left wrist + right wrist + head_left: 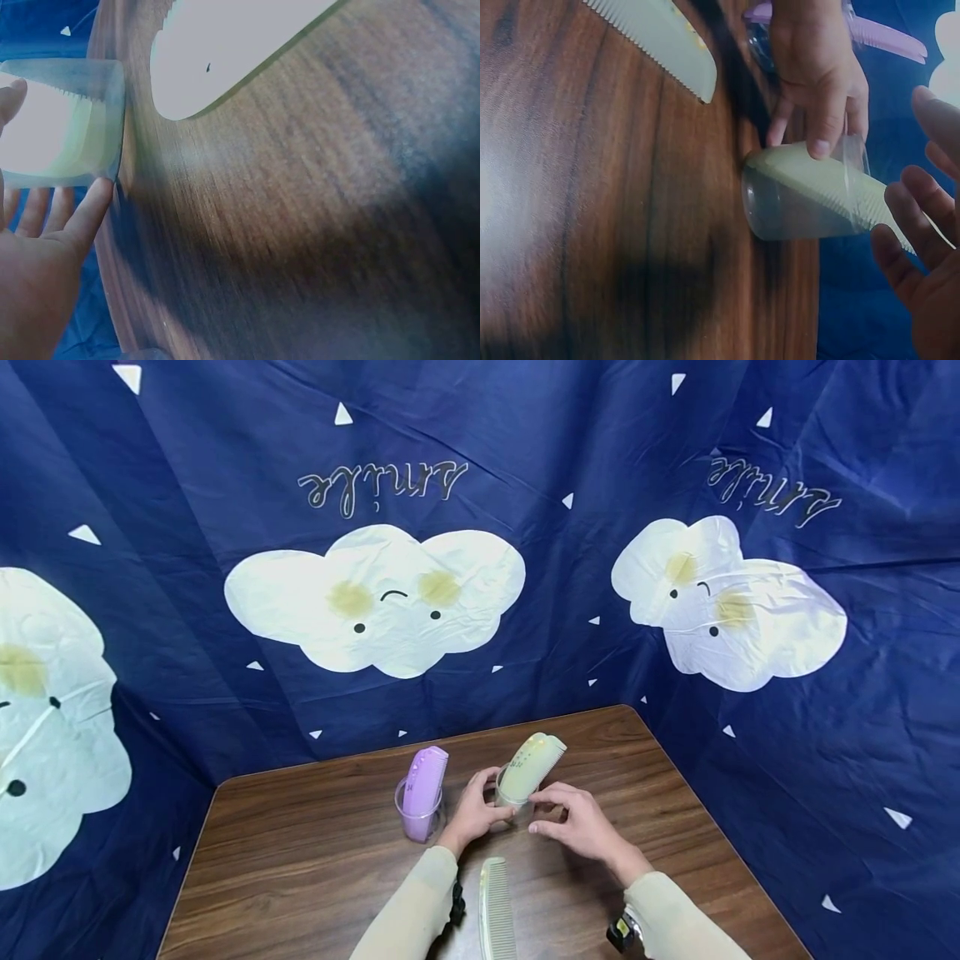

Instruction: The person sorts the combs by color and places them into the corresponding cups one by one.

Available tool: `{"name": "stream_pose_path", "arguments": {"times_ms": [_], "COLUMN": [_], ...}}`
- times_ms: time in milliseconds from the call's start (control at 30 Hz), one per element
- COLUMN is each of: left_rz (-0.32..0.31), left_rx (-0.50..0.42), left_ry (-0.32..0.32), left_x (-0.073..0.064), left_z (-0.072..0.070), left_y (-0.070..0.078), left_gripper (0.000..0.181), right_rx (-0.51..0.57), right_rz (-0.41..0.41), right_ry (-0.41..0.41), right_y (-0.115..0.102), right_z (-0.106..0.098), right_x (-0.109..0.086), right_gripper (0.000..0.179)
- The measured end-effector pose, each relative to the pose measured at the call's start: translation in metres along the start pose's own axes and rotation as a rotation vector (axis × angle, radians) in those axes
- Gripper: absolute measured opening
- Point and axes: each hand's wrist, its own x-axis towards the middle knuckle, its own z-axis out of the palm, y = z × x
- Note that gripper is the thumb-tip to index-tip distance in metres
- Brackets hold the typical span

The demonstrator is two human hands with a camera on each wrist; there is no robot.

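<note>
My left hand [474, 810] holds a clear plastic cup [776, 214] around its side, with the thumb toward me and the fingers behind. Pale green combs [531, 768] lean out of this cup to the right. Close at the cup's right side is my right hand [576, 820], fingers spread and bent a little, holding nothing. A single pale green comb [497, 906] lies flat on the table in front of the cup, between my forearms; its end also shows in the left wrist view.
Left of my left hand stands another clear cup [438, 818] with purple combs [424, 781] in it. The brown wooden table [300, 860] ends at the back and right against a dark blue curtain [562, 427] with cloud prints.
</note>
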Motion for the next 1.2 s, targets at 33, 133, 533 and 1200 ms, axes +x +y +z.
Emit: {"name": "stream_pose_path", "arguments": {"times_ms": [33, 133, 533, 1200], "left_rz": [-0.006, -0.008, -0.014, -0.021], "left_rx": [0.001, 0.005, 0.003, 0.041], "left_ry": [-0.002, -0.004, -0.01, 0.011], "left_x": [0.0, 0.0, 0.002, 0.012], "left_z": [0.0, -0.001, -0.001, 0.003], "left_y": [0.001, 0.001, -0.006, -0.041], "left_gripper": [0.074, 0.073, 0.072, 0.073], "right_rx": [0.0, 0.002, 0.011, -0.015], "right_rz": [-0.001, -0.012, -0.032, -0.028], "right_ry": [-0.005, -0.018, -0.114, -0.267], "right_y": [0.0, 0.001, 0.002, 0.006], "right_z": [0.002, 0.007, 0.028, 0.057], "right_x": [-0.001, -0.003, -0.012, -0.019], "right_gripper": [0.042, 0.043, 0.046, 0.056]}}
